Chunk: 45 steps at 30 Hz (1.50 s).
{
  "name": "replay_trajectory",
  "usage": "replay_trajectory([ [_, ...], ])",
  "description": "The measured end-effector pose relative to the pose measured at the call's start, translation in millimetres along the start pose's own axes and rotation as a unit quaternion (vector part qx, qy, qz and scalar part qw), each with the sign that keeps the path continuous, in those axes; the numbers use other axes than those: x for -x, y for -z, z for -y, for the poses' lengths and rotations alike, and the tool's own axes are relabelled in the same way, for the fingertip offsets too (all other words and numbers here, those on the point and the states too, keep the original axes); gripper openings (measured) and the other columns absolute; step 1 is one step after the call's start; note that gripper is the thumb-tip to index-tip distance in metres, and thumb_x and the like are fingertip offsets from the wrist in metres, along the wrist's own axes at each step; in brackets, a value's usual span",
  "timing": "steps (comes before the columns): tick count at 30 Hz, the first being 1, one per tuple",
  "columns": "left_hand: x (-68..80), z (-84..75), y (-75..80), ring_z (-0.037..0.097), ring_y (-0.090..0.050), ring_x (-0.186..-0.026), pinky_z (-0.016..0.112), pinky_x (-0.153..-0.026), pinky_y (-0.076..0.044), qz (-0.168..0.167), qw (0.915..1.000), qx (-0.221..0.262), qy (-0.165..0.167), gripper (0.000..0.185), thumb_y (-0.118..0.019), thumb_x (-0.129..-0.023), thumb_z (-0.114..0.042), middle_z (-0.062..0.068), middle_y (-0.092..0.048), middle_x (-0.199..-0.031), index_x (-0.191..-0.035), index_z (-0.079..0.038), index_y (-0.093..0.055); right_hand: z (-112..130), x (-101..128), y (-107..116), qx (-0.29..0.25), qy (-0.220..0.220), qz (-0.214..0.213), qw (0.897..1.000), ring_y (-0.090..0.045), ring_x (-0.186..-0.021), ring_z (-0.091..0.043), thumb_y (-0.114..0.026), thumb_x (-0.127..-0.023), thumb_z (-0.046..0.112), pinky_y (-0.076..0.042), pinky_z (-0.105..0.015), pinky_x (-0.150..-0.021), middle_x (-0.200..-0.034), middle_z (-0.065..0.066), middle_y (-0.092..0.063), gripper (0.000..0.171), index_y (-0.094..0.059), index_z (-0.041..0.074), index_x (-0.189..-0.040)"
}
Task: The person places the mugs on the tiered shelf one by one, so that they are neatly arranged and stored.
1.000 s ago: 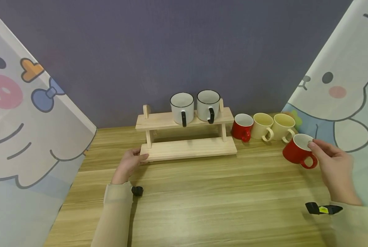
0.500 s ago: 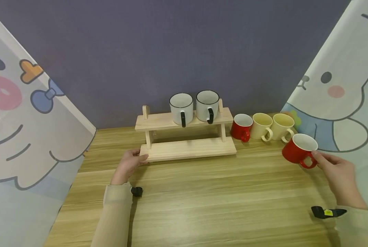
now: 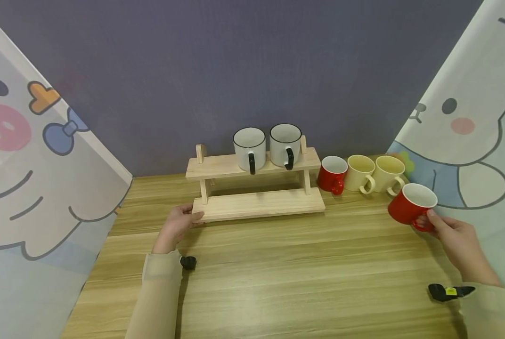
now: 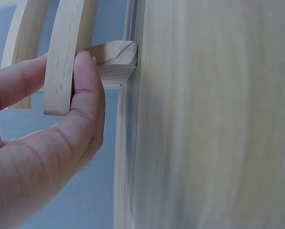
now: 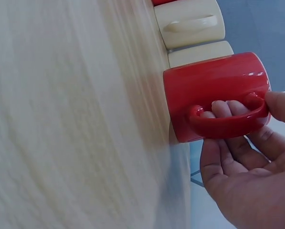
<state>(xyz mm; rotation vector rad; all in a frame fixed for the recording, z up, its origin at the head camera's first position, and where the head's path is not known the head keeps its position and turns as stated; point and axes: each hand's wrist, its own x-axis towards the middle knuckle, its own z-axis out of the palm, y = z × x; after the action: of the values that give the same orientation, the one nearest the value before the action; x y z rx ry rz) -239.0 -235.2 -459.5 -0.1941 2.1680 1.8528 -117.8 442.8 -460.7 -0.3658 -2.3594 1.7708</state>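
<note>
- A pale curtain panel (image 3: 44, 155) printed with a cartoon pig face and a blue bow hangs at the far left, slanting down to the wooden table (image 3: 278, 282).
- The left hand (image 3: 177, 225) rests at the left end of the two-tier wooden rack (image 3: 258, 205); the left wrist view shows the thumb (image 4: 85, 100) and the fingers behind it pinching the end of the lower board (image 4: 63, 57).
- A cream sleeve (image 3: 157, 296) covers the left forearm, and a small black strap end (image 3: 188, 262) lies by that wrist.
- Two white mugs with black rims and black handles, one on the left (image 3: 250, 149) and one on the right (image 3: 285, 145), stand side by side on the rack's top shelf, handles facing the person.
- The lower shelf carries nothing.
- Just right of the rack, a red mug (image 3: 332, 174) stands on the table, then a first cream mug (image 3: 360, 173) and a second cream mug (image 3: 388, 174), in a close row along the back.
- The right hand (image 3: 456, 238) holds another red mug, the held red mug (image 3: 410, 206), by its handle: in the right wrist view, fingers (image 5: 222, 108) pass through the loop and the thumb (image 5: 280, 106) presses on its top.
- This held red mug sits near the second cream mug, in front and to the right of it, tilted slightly; I cannot tell whether its base touches the table.
- A second curtain panel (image 3: 468, 127) with a cartoon rabbit hangs at the far right.
</note>
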Motion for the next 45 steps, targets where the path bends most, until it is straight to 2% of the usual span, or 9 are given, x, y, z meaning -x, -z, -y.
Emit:
replay_trajectory([
  [4,2.6,-2.8,-0.6,0.042,-0.053,-0.120,0.051,-0.104,-0.049,0.006,1.0000,0.004,0.001,0.071,-0.062,-0.103,-0.007,0.032,-0.038,-0.144,-0.153,0.017,-0.019,-3.2,-2.0,0.7,-0.069,0.021,0.023,0.997,-0.070,-0.081,0.000,-0.060,-0.105,0.021,-0.055,-0.010,-0.072,-0.085,0.004,-0.075,0.028,-0.082,0.014,-0.090],
  [8,1.8,-2.3,-0.3,0.040,-0.055,-0.118,0.050,-0.104,-0.050,0.005,1.0000,0.000,0.001,0.071,-0.062,-0.103,-0.007,0.032,-0.038,-0.143,-0.154,0.016,-0.019,-2.2,-3.8,0.4,-0.102,0.019,0.028,0.994,-0.071,-0.081,-0.002,-0.061,-0.105,0.020,-0.055,-0.010,-0.073,-0.085,0.001,-0.076,0.029,-0.082,0.010,-0.090],
  [14,-0.3,0.1,0.6,0.036,-0.057,-0.116,0.046,-0.101,-0.052,0.002,1.0000,-0.005,0.001,0.073,-0.064,-0.103,-0.009,0.031,-0.035,-0.146,-0.154,0.015,-0.019,-4.0,-5.1,-0.3,-0.137,0.030,0.035,0.989,-0.071,-0.083,-0.003,-0.061,-0.105,0.016,-0.055,-0.010,-0.075,-0.085,-0.002,-0.076,0.027,-0.083,0.006,-0.092],
  [21,0.2,0.5,1.2,0.039,-0.056,-0.117,0.048,-0.102,-0.051,0.002,1.0000,-0.003,0.002,0.073,-0.064,-0.103,-0.008,0.032,-0.033,-0.146,-0.154,0.016,-0.018,-6.8,-5.0,-1.9,-0.142,0.039,0.039,0.988,-0.071,-0.084,-0.004,-0.061,-0.105,0.015,-0.055,-0.010,-0.075,-0.087,-0.002,-0.076,0.025,-0.082,0.005,-0.095],
  [27,-0.8,1.6,1.2,0.035,-0.057,-0.114,0.047,-0.101,-0.052,0.000,1.0000,-0.004,0.000,0.071,-0.064,-0.102,-0.008,0.030,-0.039,-0.141,-0.154,0.016,-0.021,-9.0,0.0,-5.7,-0.172,0.040,0.046,0.983,-0.072,-0.085,-0.005,-0.061,-0.104,0.012,-0.055,-0.011,-0.078,-0.088,-0.005,-0.076,0.024,-0.082,0.003,-0.096],
  [30,-1.8,2.4,1.3,0.035,-0.058,-0.113,0.046,-0.100,-0.053,-0.001,1.0000,-0.001,-0.002,0.070,-0.064,-0.102,-0.008,0.029,-0.042,-0.138,-0.153,0.016,-0.022,-9.0,2.4,-9.5,-0.201,0.048,0.053,0.977,-0.072,-0.087,-0.007,-0.058,-0.105,0.008,-0.055,-0.012,-0.080,-0.088,-0.007,-0.076,0.026,-0.081,0.001,-0.096],
  [35,-2.3,3.3,1.6,0.034,-0.058,-0.112,0.046,-0.100,-0.053,0.001,1.0000,-0.002,-0.005,0.069,-0.064,-0.102,-0.008,0.029,-0.044,-0.134,-0.152,0.016,-0.023,-3.2,7.4,-16.8,-0.275,0.074,0.075,0.956,-0.073,-0.089,-0.014,-0.052,-0.105,-0.002,-0.056,-0.017,-0.084,-0.092,-0.012,-0.076,0.026,-0.078,-0.007,-0.102],
  [42,0.0,0.3,0.1,0.039,-0.056,-0.116,0.048,-0.101,-0.052,0.003,1.0000,0.000,-0.003,0.067,-0.063,-0.103,-0.007,0.028,-0.045,-0.135,-0.152,0.016,-0.024,13.2,18.5,-29.3,-0.246,0.096,0.087,0.960,-0.072,-0.092,-0.014,-0.051,-0.105,-0.003,-0.056,-0.017,-0.086,-0.096,-0.011,-0.076,0.024,-0.074,-0.013,-0.107],
  [45,0.1,-0.1,-0.3,0.042,-0.054,-0.119,0.050,-0.102,-0.051,0.004,1.0000,0.007,-0.004,0.067,-0.063,-0.103,-0.007,0.028,-0.045,-0.135,-0.152,0.017,-0.025,20.1,21.4,-34.9,-0.246,0.107,0.103,0.958,-0.072,-0.094,-0.015,-0.050,-0.105,-0.005,-0.055,-0.018,-0.088,-0.098,-0.012,-0.076,0.025,-0.072,-0.015,-0.109],
])
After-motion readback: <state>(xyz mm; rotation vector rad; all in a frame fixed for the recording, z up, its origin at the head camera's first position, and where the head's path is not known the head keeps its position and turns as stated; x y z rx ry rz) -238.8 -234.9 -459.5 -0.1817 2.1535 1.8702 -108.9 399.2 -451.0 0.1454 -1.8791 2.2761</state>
